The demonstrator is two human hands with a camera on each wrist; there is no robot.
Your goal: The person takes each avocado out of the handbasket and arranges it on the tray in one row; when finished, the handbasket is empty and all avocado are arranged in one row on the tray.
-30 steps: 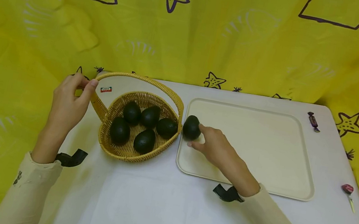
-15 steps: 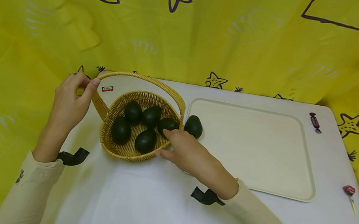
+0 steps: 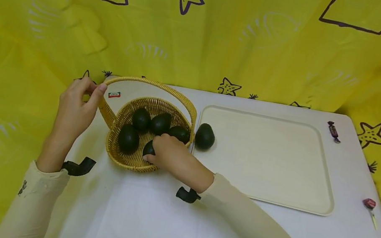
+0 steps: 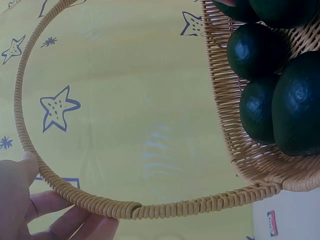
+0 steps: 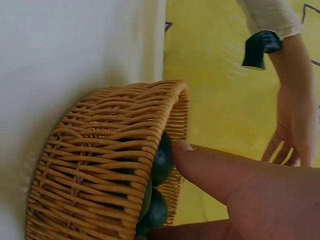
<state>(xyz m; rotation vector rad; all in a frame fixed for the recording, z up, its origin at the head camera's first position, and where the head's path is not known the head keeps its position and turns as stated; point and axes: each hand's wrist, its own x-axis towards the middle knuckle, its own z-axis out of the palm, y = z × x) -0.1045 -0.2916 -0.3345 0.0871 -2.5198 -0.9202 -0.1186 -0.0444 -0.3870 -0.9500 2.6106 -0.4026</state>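
Observation:
On the left of the head view, my left hand (image 3: 77, 109) pinches the arched handle (image 3: 160, 85) of a wicker basket (image 3: 128, 166); the left wrist view shows thumb and fingers around the handle. Several dark green avocados (image 3: 128, 138) lie in the basket. My right hand (image 3: 176, 157) reaches over the basket's right rim, its thumb and fingers around the front avocado (image 3: 149, 150) and hiding much of it. In the right wrist view, the thumb meets an avocado (image 5: 162, 160) just inside the rim. Another avocado (image 3: 205, 136) sits on the tray's left edge.
A cream rectangular tray (image 3: 267, 158) lies right of the basket on the white table (image 3: 142, 221). Farther right are a wrapped candy (image 3: 333, 132) and a lollipop (image 3: 369, 204). A small red-and-green label (image 3: 114, 95) lies behind the basket. Yellow patterned cloth (image 3: 203, 44) hangs behind.
My right hand has left the avocado on the tray's left edge and moved left into the basket, onto the front avocado there. The left hand stays on the handle.

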